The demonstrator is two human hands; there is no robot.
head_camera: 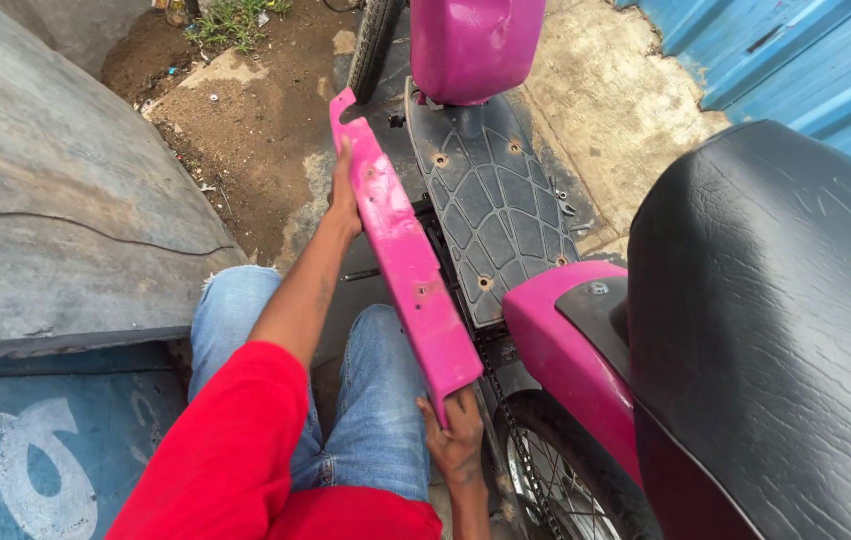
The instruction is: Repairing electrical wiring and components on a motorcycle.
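both hands on the long pink side panel (pixel 405 255) beside the scooter's black footboard (pixel 493 205): left hand (pixel 343 190) gripping its far end, right hand (pixel 455 440) fingers clasping the near end.

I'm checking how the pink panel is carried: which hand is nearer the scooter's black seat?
Right. The right hand grips the long pink plastic side panel at its near end, just left of the black cracked seat. The left hand holds the panel's far end, well forward of the seat.
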